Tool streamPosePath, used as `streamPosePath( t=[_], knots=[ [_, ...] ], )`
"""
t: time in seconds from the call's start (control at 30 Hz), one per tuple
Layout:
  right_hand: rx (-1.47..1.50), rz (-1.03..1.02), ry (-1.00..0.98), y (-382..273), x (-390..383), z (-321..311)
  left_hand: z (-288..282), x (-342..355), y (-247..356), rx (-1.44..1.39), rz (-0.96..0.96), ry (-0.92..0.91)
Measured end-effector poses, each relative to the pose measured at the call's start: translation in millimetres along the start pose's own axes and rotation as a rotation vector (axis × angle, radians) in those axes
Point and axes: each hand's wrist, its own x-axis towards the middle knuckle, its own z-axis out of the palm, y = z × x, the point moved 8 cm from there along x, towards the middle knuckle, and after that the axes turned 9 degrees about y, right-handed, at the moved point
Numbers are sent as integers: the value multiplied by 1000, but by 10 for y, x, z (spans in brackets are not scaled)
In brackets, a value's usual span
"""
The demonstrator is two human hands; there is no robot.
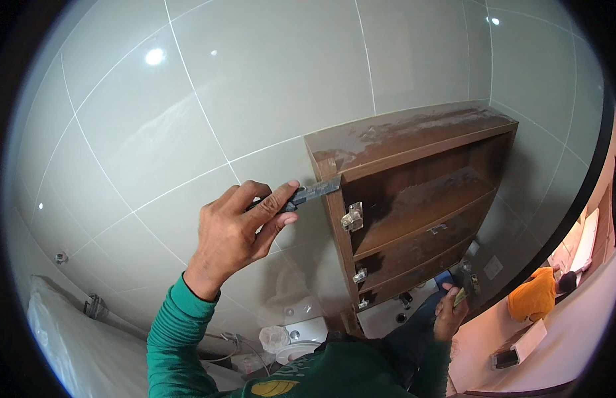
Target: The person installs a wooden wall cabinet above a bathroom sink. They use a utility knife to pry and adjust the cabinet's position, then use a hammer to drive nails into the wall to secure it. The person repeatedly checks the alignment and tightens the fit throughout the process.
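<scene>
My left hand (238, 225) is closed around the dark handle of a utility knife (318, 190) with a flat grey blade. The blade's end lies against the upper left front edge of a brown wooden wall cabinet (334, 232). That cabinet has an open front with shelves inside, and pale dust or residue covers its top. Metal hinges (352, 217) are fixed along its left side. Lower down on the right, my right hand (447, 315) is closed around something with a yellow-green part, too small to name. It is below the cabinet's right end.
Grey tiled wall (275, 66) surrounds the cabinet. Below are a white toilet (301, 348) and a white sink (381, 323). Translucent sheeting (76, 345) hangs at lower left. At far right, past a dark curved edge, a person in an orange top (532, 295) bends.
</scene>
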Motion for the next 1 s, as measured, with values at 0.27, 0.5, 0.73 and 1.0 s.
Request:
streamPosePath(
  t=[0.27, 0.5, 0.73, 1.0],
  knots=[
    [-16, 28, 4, -31, 14, 20, -13, 12, 27, 14, -21, -23],
    [-50, 6, -4, -60, -2, 56, -24, 44, 32, 30, -19, -42],
    [-69, 59, -9, -21, -18, 34, -56, 53, 42, 20, -36, -45],
    [-74, 44, -38, 5, -36, 47, -56, 81, 41, 9, -56, -71]
  ],
)
